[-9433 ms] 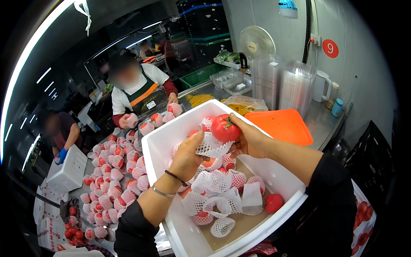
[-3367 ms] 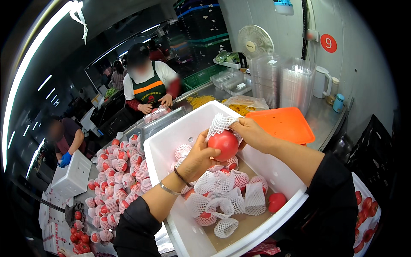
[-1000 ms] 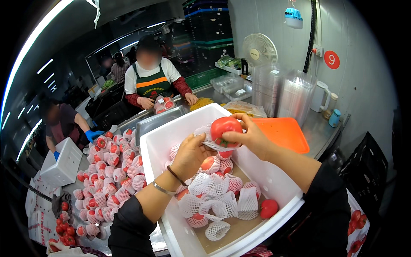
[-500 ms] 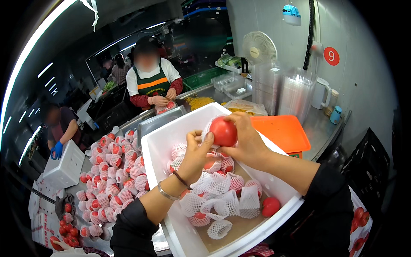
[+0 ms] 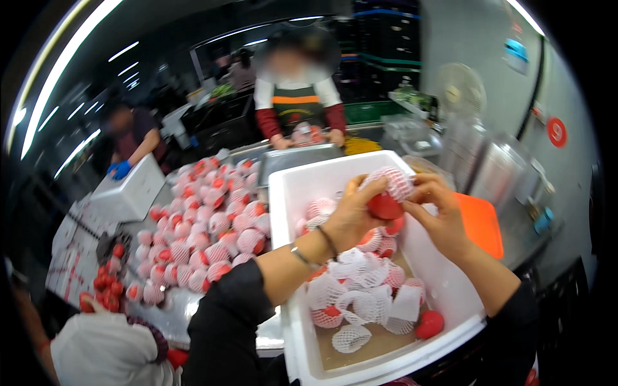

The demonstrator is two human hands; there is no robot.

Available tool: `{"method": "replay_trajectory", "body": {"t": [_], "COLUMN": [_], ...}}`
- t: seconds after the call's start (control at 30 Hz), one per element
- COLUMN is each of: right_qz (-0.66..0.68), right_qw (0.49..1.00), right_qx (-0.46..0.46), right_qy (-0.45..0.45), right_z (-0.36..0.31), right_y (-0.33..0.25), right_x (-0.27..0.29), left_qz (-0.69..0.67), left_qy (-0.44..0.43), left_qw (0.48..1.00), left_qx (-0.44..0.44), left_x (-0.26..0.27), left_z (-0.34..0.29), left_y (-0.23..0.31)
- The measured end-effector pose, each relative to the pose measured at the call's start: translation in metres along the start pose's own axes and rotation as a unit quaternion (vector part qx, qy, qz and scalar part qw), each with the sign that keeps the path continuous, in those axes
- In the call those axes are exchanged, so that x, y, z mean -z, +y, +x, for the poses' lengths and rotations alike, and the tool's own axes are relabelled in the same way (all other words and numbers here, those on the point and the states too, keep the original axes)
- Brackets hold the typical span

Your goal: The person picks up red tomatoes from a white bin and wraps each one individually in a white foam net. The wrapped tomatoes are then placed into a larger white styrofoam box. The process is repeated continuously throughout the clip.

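Note:
Over a white foam box (image 5: pixel 279 212), both of my hands hold a red tomato (image 5: pixel 384 207) with a white foam net (image 5: pixel 395 181) over its upper part. My left hand (image 5: pixel 353 212) grips the tomato from the left, fingers curled round it. On the other side, my right hand (image 5: pixel 441 209) pinches the net and the fruit with its fingertips. Below them in the box lie several netted tomatoes and crumpled foam nets (image 5: pixel 353 309). One bare tomato (image 5: pixel 429 324) rests against the box's right wall, and a loose net (image 5: pixel 351 338) lies near the front.
Left of the box spreads a heap of netted tomatoes (image 5: pixel 209 225), with bare tomatoes (image 5: pixel 108 293) at its near end. A metal tray (image 5: pixel 300 156) and a co-worker (image 5: pixel 299 106) are beyond; an orange tray (image 5: pixel 479 225) stands right. Two other people work at the left.
The view has turned left. The tomato was mostly bare with the net at its left side; now the net caps its top. Both hands have shifted their hold around it.

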State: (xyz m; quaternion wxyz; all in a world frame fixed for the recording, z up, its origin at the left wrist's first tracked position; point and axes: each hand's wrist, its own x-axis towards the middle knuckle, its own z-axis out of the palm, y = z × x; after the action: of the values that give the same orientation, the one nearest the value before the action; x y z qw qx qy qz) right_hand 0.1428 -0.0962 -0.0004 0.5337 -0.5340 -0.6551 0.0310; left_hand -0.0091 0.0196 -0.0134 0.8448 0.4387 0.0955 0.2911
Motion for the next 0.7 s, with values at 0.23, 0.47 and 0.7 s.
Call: {"method": "replay_trajectory", "body": {"t": [0.23,0.47,0.7], "right_qz": [0.105,0.124,0.085], "right_qw": [0.989,0.984,0.983], "right_qx": [-0.099,-0.109,-0.144], "right_qy": [-0.036,-0.072,-0.069], "right_z": [-0.004,0.0,0.0], "right_y": [-0.007,-0.016,-0.014], "right_x": [0.006,-0.002,0.005], "left_qz": [-0.173,-0.163,0.193], "left_qy": [0.032,0.393,0.347], "left_qw": [0.94,0.883,0.906], "left_qx": [-0.292,-0.199,-0.149], "left_x": [0.068,0.354,0.218], "left_z": [-0.006,-0.064,-0.024], "left_y": [0.081,0.071,0.093]}}
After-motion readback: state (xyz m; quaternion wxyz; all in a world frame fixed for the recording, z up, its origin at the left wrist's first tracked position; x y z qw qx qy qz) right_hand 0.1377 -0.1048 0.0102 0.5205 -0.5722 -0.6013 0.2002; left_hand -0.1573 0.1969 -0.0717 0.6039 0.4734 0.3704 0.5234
